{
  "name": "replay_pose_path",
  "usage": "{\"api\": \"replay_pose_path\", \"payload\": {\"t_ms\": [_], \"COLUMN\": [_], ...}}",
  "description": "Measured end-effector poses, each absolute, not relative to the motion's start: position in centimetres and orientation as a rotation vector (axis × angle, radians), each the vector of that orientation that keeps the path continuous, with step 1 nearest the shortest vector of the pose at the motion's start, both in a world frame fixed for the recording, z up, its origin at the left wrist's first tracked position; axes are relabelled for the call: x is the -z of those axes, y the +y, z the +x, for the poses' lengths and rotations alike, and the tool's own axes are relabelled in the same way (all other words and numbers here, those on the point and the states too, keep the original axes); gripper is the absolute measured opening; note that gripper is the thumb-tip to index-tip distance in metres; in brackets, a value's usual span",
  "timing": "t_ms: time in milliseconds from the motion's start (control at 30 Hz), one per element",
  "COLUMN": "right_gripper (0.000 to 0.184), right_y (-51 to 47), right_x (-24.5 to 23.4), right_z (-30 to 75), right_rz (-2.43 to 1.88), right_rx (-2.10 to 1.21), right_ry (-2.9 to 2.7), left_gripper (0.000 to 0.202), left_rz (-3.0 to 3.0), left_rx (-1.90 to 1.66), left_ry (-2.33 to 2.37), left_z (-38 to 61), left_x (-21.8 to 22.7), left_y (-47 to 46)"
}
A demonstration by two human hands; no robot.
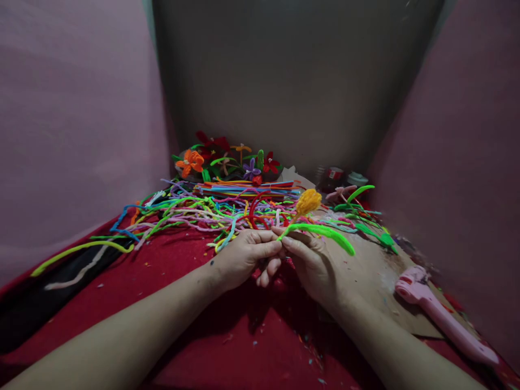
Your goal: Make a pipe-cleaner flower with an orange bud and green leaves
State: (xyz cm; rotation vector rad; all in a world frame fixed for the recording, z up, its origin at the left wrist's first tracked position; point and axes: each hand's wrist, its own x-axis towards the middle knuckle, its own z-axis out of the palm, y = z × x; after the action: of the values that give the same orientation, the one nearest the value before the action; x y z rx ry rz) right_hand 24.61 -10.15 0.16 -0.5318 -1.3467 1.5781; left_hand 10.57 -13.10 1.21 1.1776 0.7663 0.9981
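Note:
Between my two hands is a pipe-cleaner flower [309, 202] with a fuzzy yellow-orange head, tilted up to the right. A bright green pipe-cleaner leaf [325, 232] curves out to the right from its stem. My left hand [254, 252] pinches the stem's lower end between thumb and forefinger. My right hand [311, 260] is closed on the stem close beside it, where the leaf joins. The fingers hide most of the stem. Just beyond my hands lies a tangled heap of colourful pipe cleaners [190, 214].
Finished pipe-cleaner flowers [190, 162] stand at the back. Straight pipe cleaners [247, 188] lie bundled before them. On the right are a cardboard sheet [365, 271], green leaf pieces [374, 235] and a pink glue gun [442, 314]. Scraps dot the red cloth [179, 336]; pink walls flank both sides.

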Motion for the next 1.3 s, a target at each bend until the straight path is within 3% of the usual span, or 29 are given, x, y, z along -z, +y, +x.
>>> {"api": "replay_pose_path", "payload": {"t_ms": [300, 667, 933, 1100, 1300], "right_gripper": [0.009, 0.01, 0.02, 0.013, 0.012], "right_y": [-10.1, -9.4, -9.4, -9.4, -9.4], "right_x": [-0.4, 1.3, 0.8, 0.2, 0.3], "right_z": [24.5, 24.6, 24.7, 24.9, 24.7], "right_rz": [-0.489, -0.568, -0.525, -0.519, -0.545], "right_rx": [-1.743, -1.709, -1.727, -1.679, -1.496], "right_ry": [-1.182, -1.147, -1.272, -1.328, -1.353], "left_gripper": [0.025, 0.018, 0.024, 0.024, 0.026], "left_rz": [1.16, 1.925, 1.336, 1.113, 1.283], "left_rx": [-0.913, -1.138, -1.049, -0.96, -0.959], "left_ry": [0.753, 1.442, 1.053, 0.785, 0.947], "left_z": [10.3, 11.5, 10.9, 10.2, 10.7], "left_x": [-0.8, -0.7, -1.3, -0.8, -1.1], "left_y": [-12.7, -13.7, -13.1, -12.6, -12.9]}}
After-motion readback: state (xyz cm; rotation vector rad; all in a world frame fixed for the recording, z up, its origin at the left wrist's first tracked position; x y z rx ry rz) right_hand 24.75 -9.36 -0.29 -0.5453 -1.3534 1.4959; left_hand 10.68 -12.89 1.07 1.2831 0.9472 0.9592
